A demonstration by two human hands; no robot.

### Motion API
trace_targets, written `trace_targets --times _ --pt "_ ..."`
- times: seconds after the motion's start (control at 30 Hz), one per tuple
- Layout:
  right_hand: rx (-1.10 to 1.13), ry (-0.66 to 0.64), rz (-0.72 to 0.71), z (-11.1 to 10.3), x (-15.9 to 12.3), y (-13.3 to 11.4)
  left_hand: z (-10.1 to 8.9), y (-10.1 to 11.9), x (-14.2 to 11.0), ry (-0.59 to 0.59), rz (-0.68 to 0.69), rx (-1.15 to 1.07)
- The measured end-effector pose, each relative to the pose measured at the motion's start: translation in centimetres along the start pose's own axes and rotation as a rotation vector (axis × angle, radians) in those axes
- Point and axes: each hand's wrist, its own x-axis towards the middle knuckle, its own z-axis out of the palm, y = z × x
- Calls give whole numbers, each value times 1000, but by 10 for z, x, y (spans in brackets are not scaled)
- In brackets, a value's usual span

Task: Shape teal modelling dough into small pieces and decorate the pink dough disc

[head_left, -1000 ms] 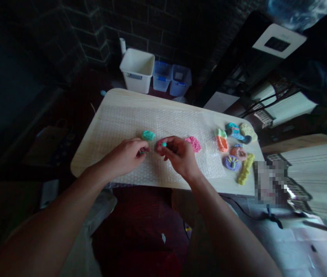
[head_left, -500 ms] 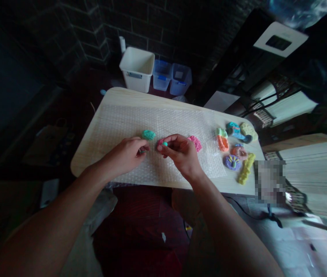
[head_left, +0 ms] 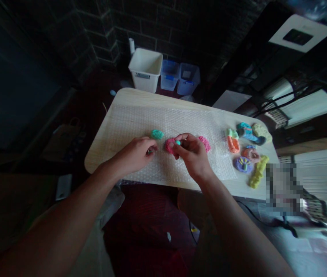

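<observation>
My right hand (head_left: 192, 154) pinches a small teal bit of clay (head_left: 177, 142) against a pink clay piece (head_left: 169, 146) that it holds just above the bubble wrap (head_left: 140, 123). Close to its left, my left hand (head_left: 136, 154) is curled, its fingertips closed on a small greenish bit I can barely see. A teal clay lump (head_left: 156, 134) lies on the wrap just beyond my left hand. Another pink clay lump (head_left: 204, 143) sits behind my right hand.
The light wooden table (head_left: 128, 98) carries several finished clay shapes at its right end: orange-green (head_left: 232, 141), teal-blue (head_left: 247, 132), purple (head_left: 243, 164), yellow (head_left: 257, 171). On the floor beyond stand a white basket (head_left: 145, 69) and two blue bins (head_left: 180, 73).
The view has shifted, so everything sits a little further right in the picture. My hands keep their pinching pose over the pink piece, with only slight finger movement.
</observation>
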Motion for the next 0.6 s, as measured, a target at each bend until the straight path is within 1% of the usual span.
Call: trace_targets --times 0.1,0.2,0.3,0.33,0.4,0.5,0.6 --pt "91 -13 44 0 0 2 -1 1 0 -3 7 5" --pt "152 -49 143 0 -1 0 -3 3 0 -9 6 18" --pt "120 -111 218 1 -3 -2 -3 3 0 -9 10 22" --pt "89 -119 214 1 -3 -3 -3 3 0 -4 14 16" --pt "31 -103 149 1 -3 -3 -1 3 0 7 11 -23" --pt "35 -57 38 -1 0 -3 0 4 1 46 -51 -195" --pt "111 -12 52 -5 2 -3 -3 10 4 87 -100 -502"
